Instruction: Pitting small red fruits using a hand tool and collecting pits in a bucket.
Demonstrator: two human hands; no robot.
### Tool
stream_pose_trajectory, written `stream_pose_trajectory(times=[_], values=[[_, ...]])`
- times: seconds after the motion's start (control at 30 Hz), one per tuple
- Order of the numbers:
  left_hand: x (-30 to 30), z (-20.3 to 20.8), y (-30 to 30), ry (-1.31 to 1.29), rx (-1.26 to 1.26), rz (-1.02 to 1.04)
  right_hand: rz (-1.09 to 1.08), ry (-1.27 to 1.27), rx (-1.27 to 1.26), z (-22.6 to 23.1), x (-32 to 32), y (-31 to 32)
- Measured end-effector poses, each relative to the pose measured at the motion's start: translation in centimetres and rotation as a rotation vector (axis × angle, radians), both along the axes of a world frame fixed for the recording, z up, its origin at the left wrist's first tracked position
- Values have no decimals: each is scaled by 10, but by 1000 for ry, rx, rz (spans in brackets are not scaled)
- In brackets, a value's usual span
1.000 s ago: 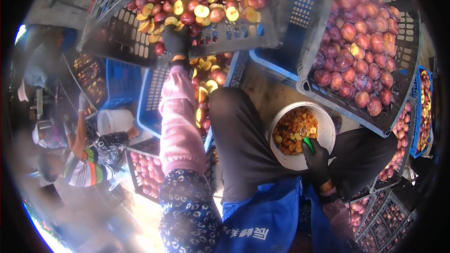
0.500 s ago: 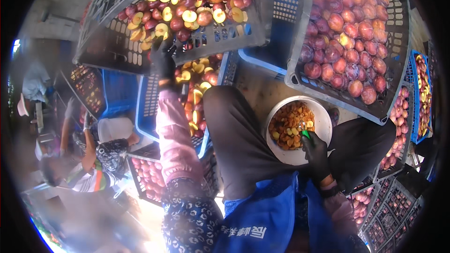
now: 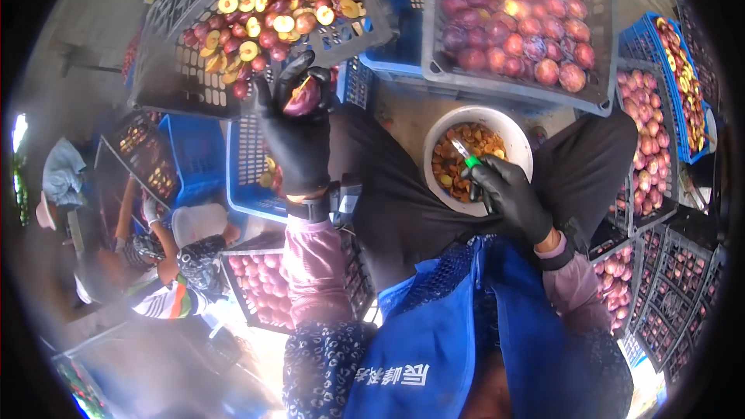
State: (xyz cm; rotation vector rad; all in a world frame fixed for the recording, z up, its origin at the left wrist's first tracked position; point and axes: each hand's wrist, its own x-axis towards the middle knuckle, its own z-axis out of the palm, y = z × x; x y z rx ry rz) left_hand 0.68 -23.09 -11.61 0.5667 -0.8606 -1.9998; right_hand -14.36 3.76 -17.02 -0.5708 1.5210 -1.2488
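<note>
My left hand (image 3: pixel 299 140), in a black glove, holds a dark red plum (image 3: pixel 303 99) with a strip of yellow flesh showing. The palm faces up and the thumb stands apart from the fingers. In my black-gloved right hand (image 3: pixel 508 194) is a green-handled knife (image 3: pixel 471 160), its narrow metal blade pointing up and left. The knife is over a white bucket (image 3: pixel 516 126) between my knees, which holds brown plum pits (image 3: pixel 458 164) with scraps of flesh. Beyond my left hand, a tilted black crate (image 3: pixel 353 45) contains halved and whole plums (image 3: pixel 289 12).
A large black crate (image 3: pixel 601 97) of whole plums stands ahead right, on blue crates. Under my left arm is a blue crate (image 3: pixel 240 178) with plum pieces. Stacked plum crates (image 3: pixel 667 279) line the right. At left, another person (image 3: pixel 167 264) works beside a crate.
My left hand has drawn back from the tilted crate and turned palm up, now with a plum in it. My right hand has lifted the knife, its blade now turned up and left.
</note>
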Motion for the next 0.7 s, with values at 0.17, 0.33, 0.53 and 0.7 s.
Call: stream_pose_trajectory(times=[0.17,0.33,0.53,0.7], values=[[-29,-27,62,-678,-1035,223,26,385,-253,66,9,-9],[-52,-18,127,-472,-733,26,-110,893,-348,50,11,-3],[-65,-22,157,-263,-462,10,-112,1070,-289,34,16,12],[-66,-42,159,-370,-783,82,-102,1117,-333,35,10,19]])
